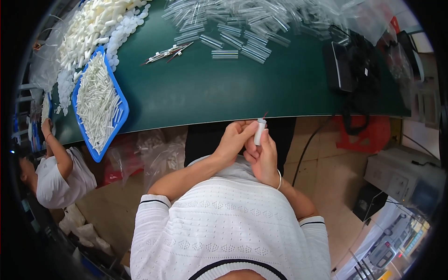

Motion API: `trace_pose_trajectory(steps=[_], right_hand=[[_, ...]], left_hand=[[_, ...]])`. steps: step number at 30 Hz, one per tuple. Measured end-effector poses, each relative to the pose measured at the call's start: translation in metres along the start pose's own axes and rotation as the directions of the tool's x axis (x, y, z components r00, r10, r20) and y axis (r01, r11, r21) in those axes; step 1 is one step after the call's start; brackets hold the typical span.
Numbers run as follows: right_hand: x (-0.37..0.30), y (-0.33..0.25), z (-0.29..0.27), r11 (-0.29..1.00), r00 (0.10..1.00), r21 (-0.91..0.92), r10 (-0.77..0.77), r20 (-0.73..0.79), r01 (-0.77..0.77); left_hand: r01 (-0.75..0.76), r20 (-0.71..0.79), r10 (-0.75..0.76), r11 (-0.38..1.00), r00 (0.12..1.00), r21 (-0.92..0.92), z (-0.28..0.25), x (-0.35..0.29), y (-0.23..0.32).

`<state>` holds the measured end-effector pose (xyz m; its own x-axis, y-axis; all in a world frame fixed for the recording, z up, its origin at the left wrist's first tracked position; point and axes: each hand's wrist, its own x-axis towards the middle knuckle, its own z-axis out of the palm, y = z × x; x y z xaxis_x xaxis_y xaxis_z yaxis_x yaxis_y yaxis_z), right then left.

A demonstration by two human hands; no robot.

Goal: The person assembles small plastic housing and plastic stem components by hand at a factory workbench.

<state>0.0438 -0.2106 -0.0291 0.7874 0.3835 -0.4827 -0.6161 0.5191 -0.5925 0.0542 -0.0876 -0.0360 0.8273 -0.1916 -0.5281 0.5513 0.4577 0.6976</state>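
Observation:
Just off the table's front edge, both hands meet around a small white cylinder (258, 135), held roughly upright. My left hand (231, 142) has its thumb and fingers closed at the cylinder's upper end. Around its lower part, my right hand (265, 161) is closed, with a white band on the wrist. A thin reddish tip (265, 114) sticks out above the cylinder's top; what it belongs to is hidden. On the green table (186, 93) ahead lies a small bunch of thin white sticks with dark, pointed ends (168, 53).
A blue tray (123, 105) of short white rods overhangs the table edge at left. Behind it are piles of cream plugs (88, 32) and translucent discs (122, 35). Clear tubes (225, 54) lie at the back, a black device (339, 67) at right. A co-worker (65, 172) is at far left.

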Motion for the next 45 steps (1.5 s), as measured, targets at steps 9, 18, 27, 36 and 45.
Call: trace_pose_trajectory(steps=[9, 18, 27, 36, 45], right_hand=[[0.007, -0.017, 0.002, 0.990, 0.990, 0.044, 0.135, 0.037, -0.136], [0.009, -0.027, -0.010, 0.788, 0.896, 0.427, 0.398, 0.197, -0.443], [0.008, -0.041, -0.021, 0.491, 0.923, -0.782, -0.198, 0.330, 0.384], [0.015, -0.043, 0.016, -0.154, 0.583, -0.628, -0.257, 0.771, 0.762], [0.029, -0.039, 0.044, -0.123, 0.549, -0.589, -0.250, 0.797, 0.799]], left_hand=[[0.186, 0.235, -0.134, 0.959, 0.963, -0.215, -0.018, 0.013, 0.008], [0.153, 0.098, -0.135, 0.965, 0.986, -0.213, -0.010, 0.000, 0.019], [0.103, 0.151, -0.073, 0.974, 0.986, -0.203, -0.028, -0.021, 0.022], [0.044, 0.150, -0.003, 0.962, 0.989, -0.271, -0.044, -0.041, 0.025], [0.082, 0.172, -0.035, 0.959, 0.984, -0.272, -0.059, -0.055, 0.035]])
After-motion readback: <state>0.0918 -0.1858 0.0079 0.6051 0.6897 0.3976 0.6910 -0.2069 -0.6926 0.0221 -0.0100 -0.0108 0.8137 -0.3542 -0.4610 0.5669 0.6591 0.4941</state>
